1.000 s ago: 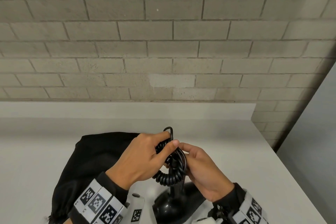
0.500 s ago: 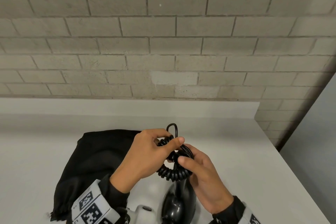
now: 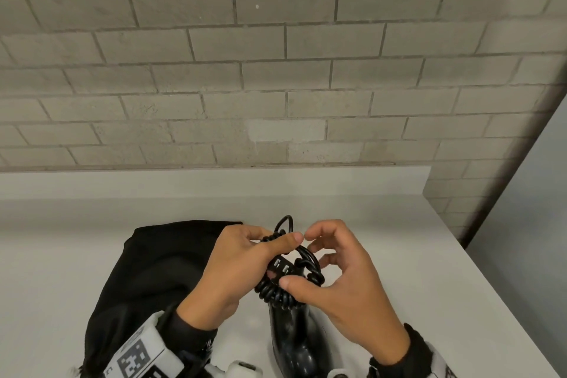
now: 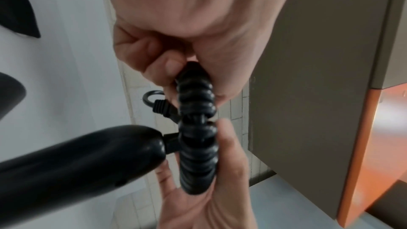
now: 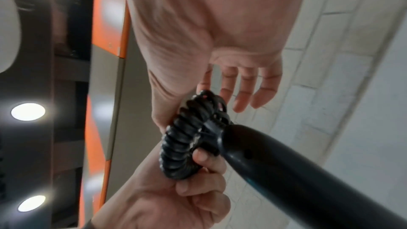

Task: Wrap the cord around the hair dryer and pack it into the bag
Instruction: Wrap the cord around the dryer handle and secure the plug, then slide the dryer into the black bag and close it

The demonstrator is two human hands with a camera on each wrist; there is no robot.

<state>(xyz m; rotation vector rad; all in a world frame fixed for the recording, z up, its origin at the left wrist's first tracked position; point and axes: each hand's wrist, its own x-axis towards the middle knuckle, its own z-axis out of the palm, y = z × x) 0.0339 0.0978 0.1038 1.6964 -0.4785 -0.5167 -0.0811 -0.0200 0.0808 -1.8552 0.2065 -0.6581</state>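
The black hair dryer (image 3: 294, 344) hangs nose-down over the white counter, its handle end up between my hands. Its coiled black cord (image 3: 276, 294) is bunched at the handle end, with a small loop (image 3: 285, 222) sticking up behind. My left hand (image 3: 276, 250) grips the coil from the left, thumb across the top. My right hand (image 3: 316, 258) is at the right, thumb pressing the coil and the other fingers spread loose, off the cord. In the wrist views the coil (image 4: 196, 145) (image 5: 182, 145) sits between both hands. The black bag (image 3: 153, 273) lies flat at the left.
The white counter (image 3: 399, 255) ends at a raised back ledge under a grey brick wall (image 3: 276, 86). Its right edge drops off beside a grey panel (image 3: 527, 224). Bare counter shows to the right of and behind my hands.
My right hand's fingers have come off the cord and spread, leaving only the thumb on the coil. The left hand keeps its grip.
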